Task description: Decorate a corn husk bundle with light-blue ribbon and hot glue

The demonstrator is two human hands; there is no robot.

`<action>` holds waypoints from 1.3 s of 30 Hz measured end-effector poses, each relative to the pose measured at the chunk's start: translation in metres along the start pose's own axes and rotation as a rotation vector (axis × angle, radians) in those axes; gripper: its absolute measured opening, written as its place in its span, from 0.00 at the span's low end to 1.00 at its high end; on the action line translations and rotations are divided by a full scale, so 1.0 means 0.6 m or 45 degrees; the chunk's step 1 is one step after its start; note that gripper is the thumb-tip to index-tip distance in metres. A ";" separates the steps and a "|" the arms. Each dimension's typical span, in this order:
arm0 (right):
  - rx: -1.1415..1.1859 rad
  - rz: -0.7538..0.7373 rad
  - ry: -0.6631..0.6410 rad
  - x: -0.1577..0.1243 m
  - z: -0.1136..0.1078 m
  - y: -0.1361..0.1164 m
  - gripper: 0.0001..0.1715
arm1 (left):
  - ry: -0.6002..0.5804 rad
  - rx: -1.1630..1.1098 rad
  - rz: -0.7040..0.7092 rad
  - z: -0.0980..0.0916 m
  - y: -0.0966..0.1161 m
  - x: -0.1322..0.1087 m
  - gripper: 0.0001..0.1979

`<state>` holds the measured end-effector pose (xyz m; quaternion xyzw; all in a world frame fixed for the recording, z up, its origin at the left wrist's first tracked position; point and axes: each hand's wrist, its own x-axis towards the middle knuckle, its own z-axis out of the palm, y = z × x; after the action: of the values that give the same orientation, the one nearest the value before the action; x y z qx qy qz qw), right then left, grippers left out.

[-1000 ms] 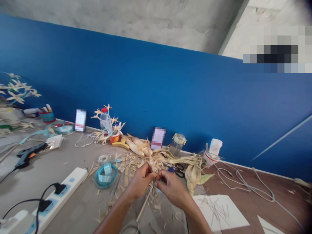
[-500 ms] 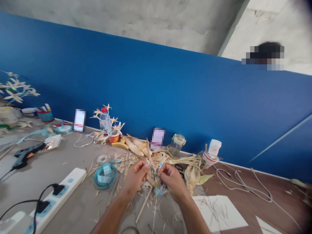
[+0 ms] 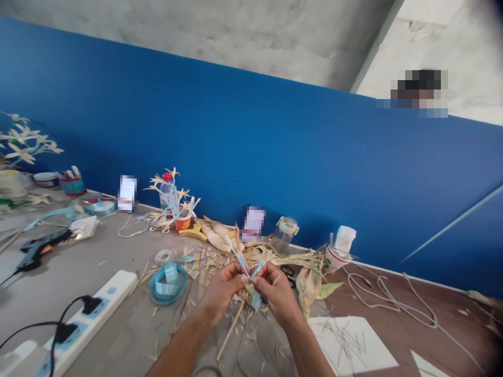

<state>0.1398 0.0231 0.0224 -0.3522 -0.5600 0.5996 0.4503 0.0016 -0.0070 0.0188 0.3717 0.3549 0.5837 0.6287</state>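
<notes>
In the middle of the head view my two hands meet above a litter of dried husk scraps [image 3: 204,267]. My left hand [image 3: 222,293] pinches a thin blue-wrapped stem [image 3: 238,255] that slants up to the left and ends in a pale tip. Between the fingers of my right hand [image 3: 275,290] is a second blue-wrapped stem [image 3: 257,269], topped by a pale husk flower [image 3: 267,256]. The two stems cross or join in a V at my fingertips; which, I cannot tell. A strip of light-blue ribbon [image 3: 256,301] hangs below.
A blue ribbon roll [image 3: 168,285] and a power strip [image 3: 94,319] lie to the left, with a glue gun [image 3: 41,251] beyond. Behind stand a potted husk-flower spray [image 3: 183,222], a phone [image 3: 253,224] and a jar [image 3: 285,234]. Thin wires [image 3: 348,340] rest on white paper at right.
My hands have come closer together. The left stem has risen and now stands up clearly, and the two stems meet at my fingertips. The ribbon below has shifted upright.
</notes>
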 end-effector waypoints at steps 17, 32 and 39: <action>0.334 0.172 0.002 -0.001 0.012 -0.010 0.18 | 0.017 0.027 0.080 0.002 -0.007 -0.002 0.11; 0.521 0.363 -0.145 0.001 0.016 -0.010 0.15 | -0.034 -0.120 0.039 0.007 -0.006 -0.006 0.11; 0.464 0.286 0.009 -0.001 0.023 -0.013 0.16 | 0.034 -0.183 0.003 0.010 0.004 -0.005 0.12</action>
<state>0.1283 0.0173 0.0316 -0.3271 -0.3979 0.7362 0.4389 0.0058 -0.0101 0.0239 0.3183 0.3199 0.6133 0.6482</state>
